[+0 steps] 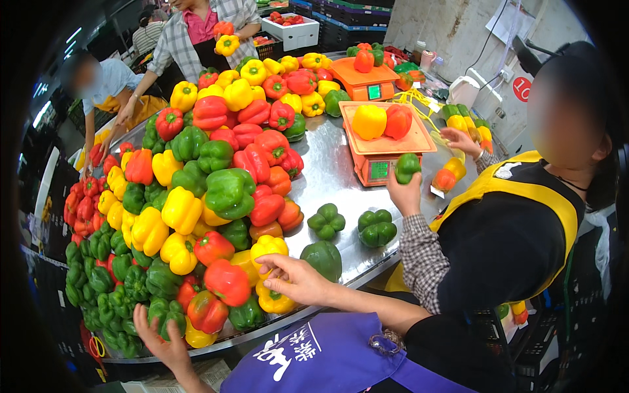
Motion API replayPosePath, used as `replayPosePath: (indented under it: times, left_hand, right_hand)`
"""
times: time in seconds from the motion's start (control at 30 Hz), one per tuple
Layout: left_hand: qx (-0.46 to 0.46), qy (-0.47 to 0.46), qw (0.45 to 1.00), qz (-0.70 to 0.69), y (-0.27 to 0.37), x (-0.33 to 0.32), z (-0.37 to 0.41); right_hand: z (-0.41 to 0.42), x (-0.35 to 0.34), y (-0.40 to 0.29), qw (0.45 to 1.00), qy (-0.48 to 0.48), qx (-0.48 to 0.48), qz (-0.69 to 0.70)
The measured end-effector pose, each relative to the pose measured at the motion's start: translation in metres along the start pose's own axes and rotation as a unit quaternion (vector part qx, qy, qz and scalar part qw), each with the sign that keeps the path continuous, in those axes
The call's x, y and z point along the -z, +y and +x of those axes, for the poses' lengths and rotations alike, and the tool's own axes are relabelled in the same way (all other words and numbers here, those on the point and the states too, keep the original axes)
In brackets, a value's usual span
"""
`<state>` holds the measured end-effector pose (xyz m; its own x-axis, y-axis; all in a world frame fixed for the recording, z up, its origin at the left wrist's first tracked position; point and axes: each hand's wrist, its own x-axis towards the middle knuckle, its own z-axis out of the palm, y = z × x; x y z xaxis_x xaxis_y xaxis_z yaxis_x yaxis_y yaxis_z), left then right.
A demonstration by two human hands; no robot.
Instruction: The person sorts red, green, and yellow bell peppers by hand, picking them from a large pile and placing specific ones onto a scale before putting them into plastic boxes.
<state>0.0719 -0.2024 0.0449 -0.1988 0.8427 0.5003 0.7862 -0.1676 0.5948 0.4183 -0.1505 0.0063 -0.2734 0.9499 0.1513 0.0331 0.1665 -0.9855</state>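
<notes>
A large heap of red, yellow and green bell peppers point(182, 211) covers the metal table point(319, 167) before me. At the heap's near left edge, my left hand point(164, 339) has its fingers spread beside a green bell pepper point(168, 314); whether it touches the pepper is unclear. My right hand point(295, 277) hovers with loosely bent, empty fingers over yellow bell peppers point(272, 299), which it partly hides. Just beyond that wrist sits a dark green bell pepper point(322, 259). Two more green bell peppers, one at the left point(326, 222) and one at the right point(377, 228), rest on bare metal.
A co-worker in a yellow apron point(570, 206) on my right holds a green pepper point(408, 168) near an orange scale point(388, 132) bearing two peppers. Another scale point(363, 76) stands behind. Across the heap, a person in a plaid shirt point(172, 44) holds peppers. Scissors point(97, 347) hang at the left edge.
</notes>
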Motion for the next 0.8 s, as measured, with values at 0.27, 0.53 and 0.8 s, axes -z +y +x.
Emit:
replayPosePath:
  times: [0.27,0.53,0.8]
  left_hand:
    - [0.114,0.237,0.913,0.311,-0.144,0.087,-0.046]
    - [0.527,0.113,0.83,-0.14,-0.213,0.063,-0.108]
    - [0.37,0.13,0.919,-0.026,-0.227,0.036,-0.106]
  right_hand:
    - [-0.002,0.007,0.002,0.999,-0.034,-0.018,-0.039]
    - [-0.003,-0.003,-0.002,0.977,0.015,0.06,-0.204]
    - [-0.003,0.009,-0.021,0.976,0.039,0.065,-0.202]
